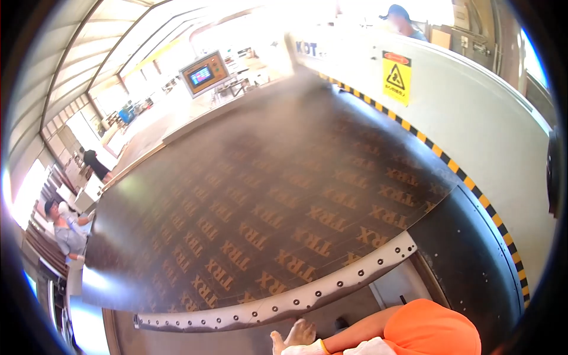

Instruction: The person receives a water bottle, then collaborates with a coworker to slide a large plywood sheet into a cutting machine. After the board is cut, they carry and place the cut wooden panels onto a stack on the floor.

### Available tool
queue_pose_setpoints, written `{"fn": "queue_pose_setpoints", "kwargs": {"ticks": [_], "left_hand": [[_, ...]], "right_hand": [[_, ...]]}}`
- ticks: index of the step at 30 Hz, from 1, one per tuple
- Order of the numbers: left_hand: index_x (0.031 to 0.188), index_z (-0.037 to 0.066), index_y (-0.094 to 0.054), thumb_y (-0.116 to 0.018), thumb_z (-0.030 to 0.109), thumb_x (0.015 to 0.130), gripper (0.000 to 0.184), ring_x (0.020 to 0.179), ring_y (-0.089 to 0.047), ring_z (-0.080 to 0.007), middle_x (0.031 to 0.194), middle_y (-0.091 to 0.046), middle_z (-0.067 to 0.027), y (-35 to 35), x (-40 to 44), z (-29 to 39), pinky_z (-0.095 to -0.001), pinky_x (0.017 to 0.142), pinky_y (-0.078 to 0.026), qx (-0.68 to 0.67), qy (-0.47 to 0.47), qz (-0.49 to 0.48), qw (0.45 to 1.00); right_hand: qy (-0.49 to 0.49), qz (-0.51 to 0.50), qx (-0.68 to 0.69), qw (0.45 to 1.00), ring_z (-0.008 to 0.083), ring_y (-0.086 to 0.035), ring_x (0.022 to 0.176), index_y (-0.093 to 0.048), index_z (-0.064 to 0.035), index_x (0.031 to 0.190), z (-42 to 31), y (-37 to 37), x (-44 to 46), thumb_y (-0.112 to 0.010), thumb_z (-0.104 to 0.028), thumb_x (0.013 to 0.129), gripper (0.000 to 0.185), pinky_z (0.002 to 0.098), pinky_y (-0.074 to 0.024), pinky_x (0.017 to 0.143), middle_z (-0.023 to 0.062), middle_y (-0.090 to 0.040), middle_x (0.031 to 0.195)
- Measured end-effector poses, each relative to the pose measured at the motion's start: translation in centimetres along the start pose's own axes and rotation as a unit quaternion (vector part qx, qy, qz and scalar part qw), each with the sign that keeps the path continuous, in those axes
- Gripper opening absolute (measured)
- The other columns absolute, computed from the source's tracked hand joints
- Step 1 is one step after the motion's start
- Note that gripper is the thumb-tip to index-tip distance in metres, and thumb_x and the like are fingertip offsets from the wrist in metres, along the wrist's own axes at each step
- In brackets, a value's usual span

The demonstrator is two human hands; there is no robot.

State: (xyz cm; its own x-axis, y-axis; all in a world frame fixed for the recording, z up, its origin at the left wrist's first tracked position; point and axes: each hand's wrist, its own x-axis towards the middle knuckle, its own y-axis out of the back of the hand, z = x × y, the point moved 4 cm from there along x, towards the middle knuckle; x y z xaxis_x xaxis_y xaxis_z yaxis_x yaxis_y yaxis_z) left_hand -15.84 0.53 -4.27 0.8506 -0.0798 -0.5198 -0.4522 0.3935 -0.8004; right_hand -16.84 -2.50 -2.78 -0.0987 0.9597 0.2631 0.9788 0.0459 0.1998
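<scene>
Low in the head view, my right hand wears a pale work glove with a yellow cuff and brown, soiled fingertips. Its fingers are apart and I see nothing held in them. It is just below a pale metal bar with a row of round holes, along the near edge of a large dark brown panel printed "TRX". Whether the fingers touch the bar is unclear. An orange sleeve covers the upper arm. A whitish patch at the bottom edge may be my left glove; its fingers are hidden.
A white machine housing with a warning label and a black-yellow striped edge stands right. A control screen rises beyond the panel. One person is at the panel's left side, another farther back, another behind the machine.
</scene>
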Motion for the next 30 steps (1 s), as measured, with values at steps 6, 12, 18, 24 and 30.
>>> {"fn": "queue_pose_setpoints", "kwargs": {"ticks": [6, 12, 18, 24, 30], "left_hand": [[0.129, 0.0, -0.058, -0.063, 0.012, 0.083, 0.048, 0.145, -0.047, -0.0263, 0.144, -0.056, -0.0148, -6.0, 5.8, 1.6, -0.038, 0.127, -0.029, -0.171, 0.041, -0.254, 0.951], [0.151, 0.001, -0.049, -0.061, 0.013, 0.092, 0.062, 0.154, -0.04, -0.0324, 0.159, -0.048, -0.0193, -12.4, 8.1, 7.0, -0.0443, 0.132, -0.025, -0.163, -0.041, -0.442, 0.881], [0.148, 0.001, -0.052, -0.054, 0.003, 0.1, 0.048, 0.14, -0.055, -0.0379, 0.147, -0.059, -0.0242, -22.8, 3.0, 12.2, -0.0481, 0.126, -0.035, 0.058, -0.303, -0.249, 0.918], [0.098, 0.003, -0.076, -0.068, 0.016, 0.093, 0.016, 0.108, -0.069, -0.0353, 0.104, -0.076, -0.0174, -19.9, 8.8, 18.0, -0.0477, 0.115, -0.045, 0.705, -0.53, 0.023, 0.47], [0.147, 0.001, -0.055, -0.073, 0.06, 0.088, 0.086, 0.154, -0.031, -0.046, 0.161, -0.042, -0.0283, -12.8, 8.4, 13.7, -0.0563, 0.132, -0.016, 0.85, -0.381, 0.156, 0.329]], "right_hand": [[0.158, -0.148, -0.167, 0.962, 0.0351, -0.068, 0.083, -0.072, -0.0099, 0.084, -11.4, 11.5, 0.2, -0.065, -0.034, 0.099, 0.029, 0.0467, -0.0497, 0.074, 0.0162, -0.071, 0.093], [0.084, 0.033, -0.177, 0.98, 0.0351, -0.061, 0.061, -0.066, -0.0101, 0.072, -17.8, 15.7, 0.6, -0.069, -0.027, 0.1, 0.033, 0.0454, -0.047, 0.059, 0.0146, -0.064, 0.069], [0.046, 0.051, -0.284, 0.956, 0.0368, -0.063, 0.062, -0.063, -0.0109, 0.068, -19.1, 17.7, 0.9, -0.07, -0.025, 0.098, 0.034, 0.0459, -0.0482, 0.057, 0.014, -0.064, 0.068], [-0.307, -0.028, -0.5, 0.81, 0.037, -0.074, 0.088, -0.077, -0.014, 0.091, -26.7, 32.2, -1.4, -0.058, -0.03, 0.096, 0.025, 0.0476, -0.059, 0.081, 0.0135, -0.077, 0.091], [-0.16, 0.497, -0.812, 0.261, 0.0386, -0.066, 0.11, -0.068, -0.0055, 0.132, -50.9, 59.1, -24.6, -0.073, -0.017, 0.084, 0.049, 0.0463, -0.0533, 0.098, 0.0201, -0.07, 0.119]]}}
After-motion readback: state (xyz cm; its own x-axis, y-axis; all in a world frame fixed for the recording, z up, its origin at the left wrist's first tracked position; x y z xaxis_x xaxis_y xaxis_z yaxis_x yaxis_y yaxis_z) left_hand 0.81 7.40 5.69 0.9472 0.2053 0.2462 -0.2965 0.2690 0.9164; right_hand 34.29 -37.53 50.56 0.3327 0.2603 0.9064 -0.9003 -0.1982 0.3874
